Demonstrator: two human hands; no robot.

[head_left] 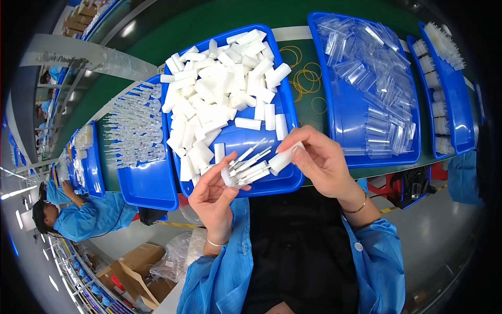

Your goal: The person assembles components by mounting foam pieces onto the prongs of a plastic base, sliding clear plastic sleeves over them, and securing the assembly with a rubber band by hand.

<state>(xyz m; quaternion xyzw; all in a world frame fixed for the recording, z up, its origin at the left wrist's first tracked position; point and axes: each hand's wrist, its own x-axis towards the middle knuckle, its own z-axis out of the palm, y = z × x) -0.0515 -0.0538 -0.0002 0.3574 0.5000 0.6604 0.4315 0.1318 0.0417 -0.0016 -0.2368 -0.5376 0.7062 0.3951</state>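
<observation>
left hand (212,201) gripping white droppers (246,170) | right hand (319,159) pinching white block (285,157) | blue tray (272,183) – white blocks

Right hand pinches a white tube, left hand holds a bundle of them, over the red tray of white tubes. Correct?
Not quite: the tray is blue, not red, as the head view shows. The rest holds: the right hand pinches a white tube and the left hand holds a bundle over it.

Colours at the bench
White caps (219,89) in blue tray (272,183); clear bags (376,83) in blue tray (334,104); green belt (293,57); yellow rubber bands (306,78); blue sleeves (225,277).
</observation>
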